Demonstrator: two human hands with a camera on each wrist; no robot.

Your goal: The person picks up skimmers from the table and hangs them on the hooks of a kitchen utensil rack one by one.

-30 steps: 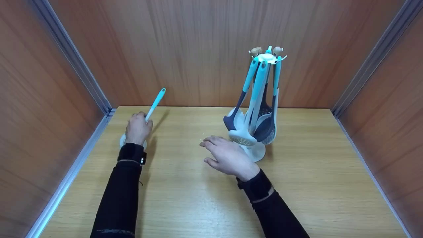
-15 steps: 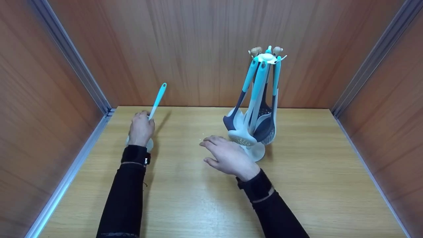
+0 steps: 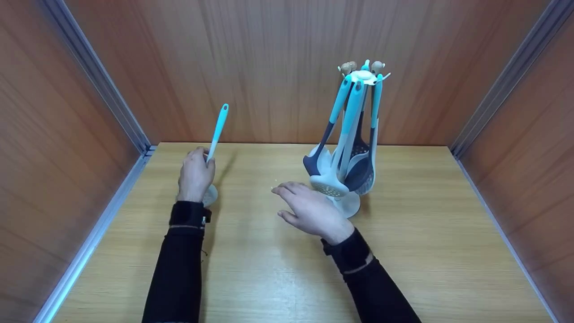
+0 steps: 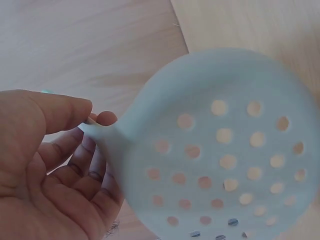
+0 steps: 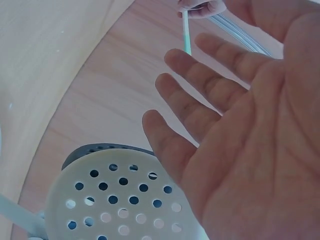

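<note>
My left hand (image 3: 196,177) pinches a pale skimmer (image 4: 212,167) by its neck, between thumb and fingers. Its turquoise handle (image 3: 219,123) points up and away, leaning slightly right. In the left wrist view the round, perforated head fills the right side; in the head view my hand hides part of it. Fingers spread, my right hand (image 3: 309,211) holds nothing and lies just in front of the white utensil stand (image 3: 347,206). A second pale skimmer (image 3: 329,185) hangs on the stand's near side, beside that hand, and shows large in the right wrist view.
More utensils hang around the stand, among them a dark ladle (image 3: 358,175) and a dark one (image 3: 312,163) at the left. Wood panels rise behind (image 3: 269,76) and on both sides of the wooden table (image 3: 260,269), with metal edging (image 3: 89,251) along the left.
My left hand has moved right and a little farther away with the skimmer, whose handle now stands higher and more upright. The right hand has stayed in place.
</note>
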